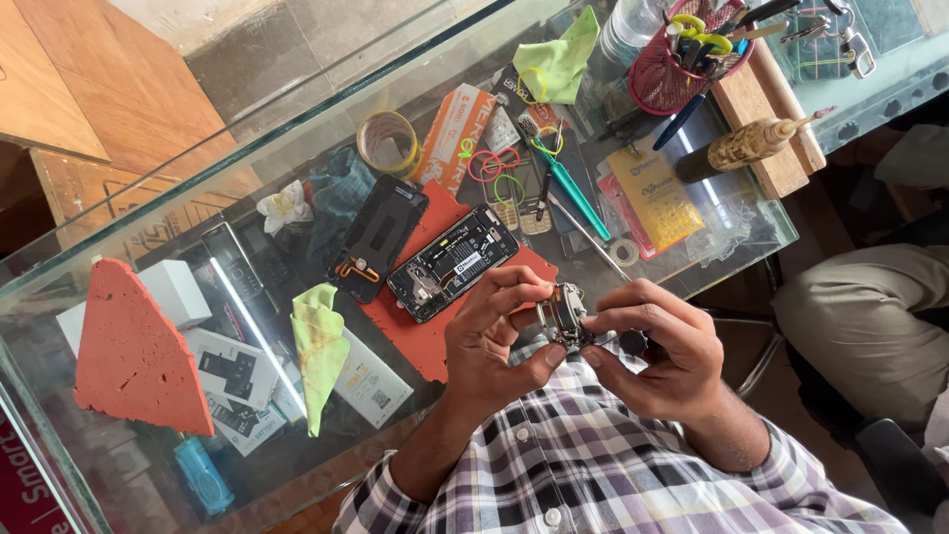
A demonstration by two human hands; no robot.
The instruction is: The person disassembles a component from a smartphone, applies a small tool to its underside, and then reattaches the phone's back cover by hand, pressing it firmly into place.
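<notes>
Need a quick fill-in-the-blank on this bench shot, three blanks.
1. Both hands, left hand and right hand, hold one small ____ part.
2. The opened phone lies on a ____ mat.
3. The tool cup holds ____-handled scissors.

Missing words: metal; red; yellow

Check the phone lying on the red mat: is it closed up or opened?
Opened. The phone lies with its internal parts exposed; its dark back cover lies separately beside it.

Both hands (pixel 583 341) on small phone part (pixel 565 316)

green cloth (pixel 565 61), tape roll (pixel 388 141), red pen holder (pixel 675 69)
</notes>
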